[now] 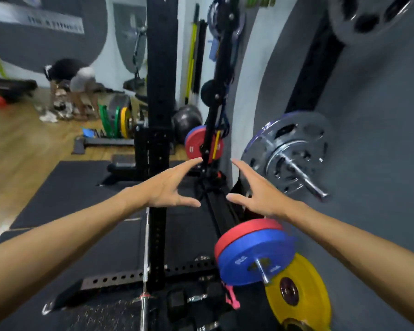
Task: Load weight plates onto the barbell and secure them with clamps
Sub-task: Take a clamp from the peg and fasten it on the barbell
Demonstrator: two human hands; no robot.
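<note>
Both hands, the left hand [170,187] and right hand [253,194], were wide open and held nothing. Chrome weight plates [287,151] hung on a wall peg [306,180] just right of the right hand, the nearer one. The peg pointed out toward the person. A barbell [144,271] lay below over black floor mats [69,187].

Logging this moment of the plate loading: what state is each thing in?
left hand: open, empty
right hand: open, empty
blue plate: on a peg, outermost
red plate: same peg, behind blue
yellow plate: lower, partly hidden
silver plates: stacked on a peg
barbell: bare shaft visible
</note>
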